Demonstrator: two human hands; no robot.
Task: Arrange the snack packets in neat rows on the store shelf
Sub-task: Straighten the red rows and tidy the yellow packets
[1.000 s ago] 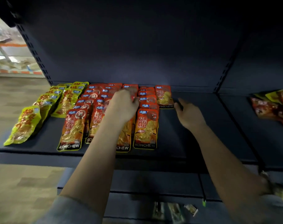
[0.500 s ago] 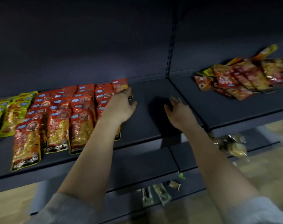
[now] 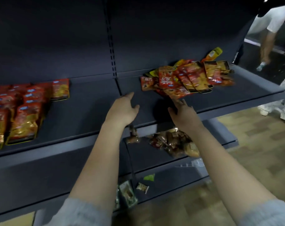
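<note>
Head view shows both my hands empty over the dark shelf, fingers straight and relaxed. My left hand hovers mid-shelf; my right hand reaches just short of the loose packet pile. Neat red packet rows lie far left.

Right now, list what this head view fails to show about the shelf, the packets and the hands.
- Arranged rows of packets: cut off by the left edge, so their full count is unknown.
- Loose pile: overlapping and blurred; count and print unreadable.
- Lower-shelf packets: partly hidden behind the right forearm.
- Left hand and right hand: seen from behind, palms hidden; contact with the shelf unclear.
</note>
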